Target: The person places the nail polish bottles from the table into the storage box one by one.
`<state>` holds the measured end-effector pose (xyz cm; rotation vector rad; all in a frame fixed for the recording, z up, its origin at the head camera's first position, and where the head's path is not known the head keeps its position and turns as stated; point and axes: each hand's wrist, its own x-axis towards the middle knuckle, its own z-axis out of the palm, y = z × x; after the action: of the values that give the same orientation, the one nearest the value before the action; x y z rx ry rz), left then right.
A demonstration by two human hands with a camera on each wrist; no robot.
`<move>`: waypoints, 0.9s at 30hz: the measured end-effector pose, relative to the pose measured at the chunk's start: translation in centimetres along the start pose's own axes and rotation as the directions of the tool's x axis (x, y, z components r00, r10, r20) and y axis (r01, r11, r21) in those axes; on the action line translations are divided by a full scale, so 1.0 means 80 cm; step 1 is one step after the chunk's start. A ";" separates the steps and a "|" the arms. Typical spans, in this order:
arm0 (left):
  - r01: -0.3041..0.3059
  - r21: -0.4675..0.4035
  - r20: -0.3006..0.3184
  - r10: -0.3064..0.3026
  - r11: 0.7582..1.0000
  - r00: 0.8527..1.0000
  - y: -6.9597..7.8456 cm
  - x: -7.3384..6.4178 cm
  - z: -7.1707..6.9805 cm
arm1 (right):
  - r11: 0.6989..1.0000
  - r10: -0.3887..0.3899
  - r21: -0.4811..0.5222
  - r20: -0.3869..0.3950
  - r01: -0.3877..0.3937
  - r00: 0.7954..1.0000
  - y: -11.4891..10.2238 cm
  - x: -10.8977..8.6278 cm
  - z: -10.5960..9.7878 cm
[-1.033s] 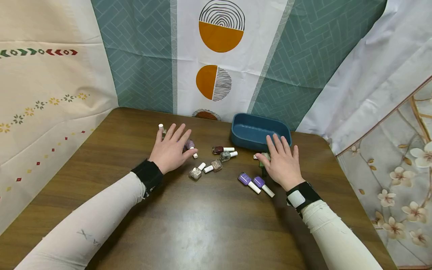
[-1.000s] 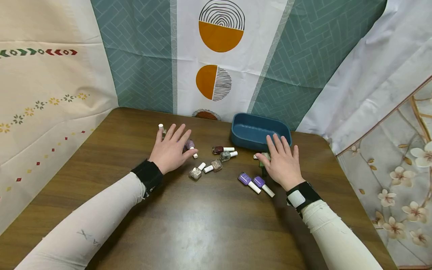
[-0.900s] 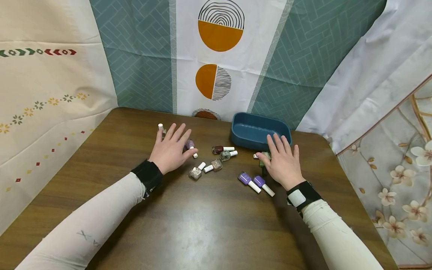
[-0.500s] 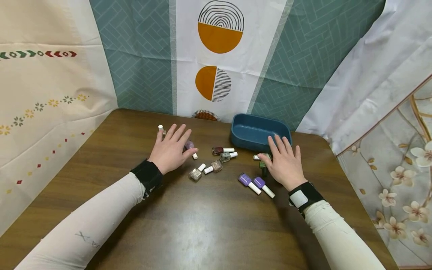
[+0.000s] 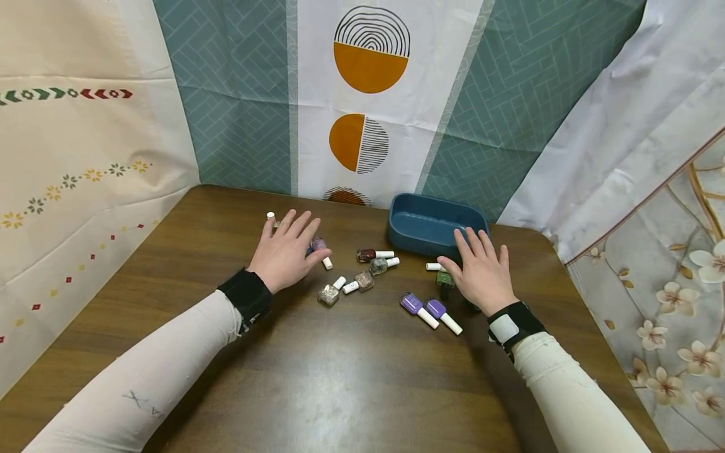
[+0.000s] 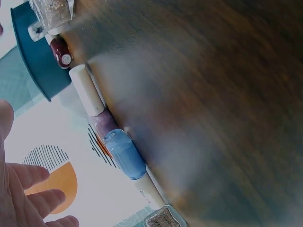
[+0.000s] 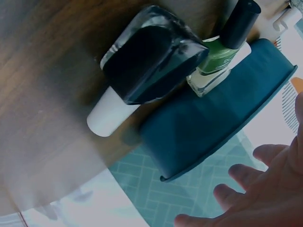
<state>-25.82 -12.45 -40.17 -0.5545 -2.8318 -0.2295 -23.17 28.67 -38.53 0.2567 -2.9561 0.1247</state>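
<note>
My left hand hovers with fingers spread over the table's back left. Beneath and beside it lie a mauve nail polish bottle and a light blue one, with a white-capped glitter bottle beyond. My right hand is likewise spread in the air, its fingertips overlapping the blue tray in the head view. Under the right palm are a green nail polish bottle with a black cap and a very dark bottle with a white cap. Both hands hold nothing.
Between the hands lie a dark red bottle, several glitter bottles such as a silver one, and two purple bottles, one of them the left purple bottle. Patterned cloth hangs behind the wooden table.
My right hand has drifted slightly right, uncovering more of the green bottle. My left hand stays nearly still, and the head view has tilted a little upward. The bottles have not moved.
</note>
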 end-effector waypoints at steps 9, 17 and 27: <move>-0.007 -0.013 -0.007 0.006 1.000 1.000 -0.001 -0.003 0.002 | 0.998 0.004 0.055 0.017 -0.005 1.000 0.011 0.004 0.007; -0.020 -0.036 -0.032 0.018 0.999 0.999 -0.004 -0.004 0.001 | 0.984 -0.004 0.180 -0.002 0.004 1.000 0.020 0.012 0.007; -0.007 -0.075 -0.012 0.006 0.997 1.000 -0.006 -0.003 -0.003 | 0.975 0.004 0.224 0.012 -0.007 1.000 0.022 0.022 -0.003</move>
<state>-25.72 -13.02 -40.07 -0.5761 -2.8194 -0.3384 -25.17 30.14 -38.14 0.2791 -2.9531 0.4601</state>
